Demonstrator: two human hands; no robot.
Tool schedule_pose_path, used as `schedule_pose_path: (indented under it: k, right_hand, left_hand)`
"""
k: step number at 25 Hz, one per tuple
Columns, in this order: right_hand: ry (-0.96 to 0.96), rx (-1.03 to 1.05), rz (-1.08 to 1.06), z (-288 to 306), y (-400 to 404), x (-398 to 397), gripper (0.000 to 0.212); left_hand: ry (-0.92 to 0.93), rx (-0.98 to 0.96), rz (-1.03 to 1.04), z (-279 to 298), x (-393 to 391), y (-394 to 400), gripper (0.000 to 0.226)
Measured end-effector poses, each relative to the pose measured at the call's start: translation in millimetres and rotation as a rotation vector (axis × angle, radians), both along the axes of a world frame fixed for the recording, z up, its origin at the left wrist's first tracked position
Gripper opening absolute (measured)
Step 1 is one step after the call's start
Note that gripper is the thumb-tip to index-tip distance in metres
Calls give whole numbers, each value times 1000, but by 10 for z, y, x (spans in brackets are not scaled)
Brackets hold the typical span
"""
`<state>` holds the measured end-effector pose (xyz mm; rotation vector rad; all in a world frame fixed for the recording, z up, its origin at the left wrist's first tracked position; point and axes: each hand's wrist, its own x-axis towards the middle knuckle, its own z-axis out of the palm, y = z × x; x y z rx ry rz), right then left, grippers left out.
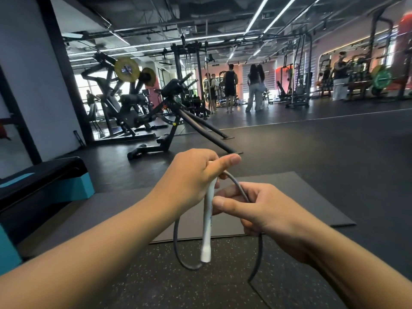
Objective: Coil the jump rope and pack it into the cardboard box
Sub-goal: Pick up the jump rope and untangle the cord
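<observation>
My left hand (191, 175) grips the top of the jump rope's white handle (207, 221), which hangs down nearly upright over the floor. The grey cord (176, 241) leaves the handle's lower end, loops up on the left, and another stretch arcs from my left thumb down through my right hand (254, 210). My right hand is closed on that cord just right of the handle, and the cord drops from it toward the floor at the lower right. No cardboard box is in view.
A dark grey mat (301, 197) lies on the speckled rubber floor (156, 282) under my hands. A black and teal step platform (44, 186) stands at the left. Gym machines (156, 103) stand ahead, and several people stand far back.
</observation>
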<state>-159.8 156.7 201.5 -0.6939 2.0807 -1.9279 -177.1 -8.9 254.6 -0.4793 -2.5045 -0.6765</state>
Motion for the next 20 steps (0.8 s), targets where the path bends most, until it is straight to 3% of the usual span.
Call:
schedule_pose_path:
  k: [4, 7, 10, 14, 17, 20]
  right_hand:
    - [43, 63, -5, -17, -20, 43, 22]
    - [190, 205, 19, 66, 77, 13, 23]
    - [233, 241, 97, 165, 144, 2, 24]
    - [311, 362, 45, 212, 270, -33, 29]
    - [181, 323, -89, 255, 655, -181, 44]
    - [127, 256, -160, 183, 962, -275, 49]
  left_hand:
    - [-150, 127, -48, -30, 82, 25, 58]
    - [-428, -132, -94, 185, 133, -34, 49]
    - [-690, -300, -149, 460, 98, -54, 56]
    - [-837, -482, -115, 577, 85, -30, 51]
    - [-799, -182, -175, 566, 84, -389, 53]
    - [-605, 261, -148, 489, 129, -775, 48]
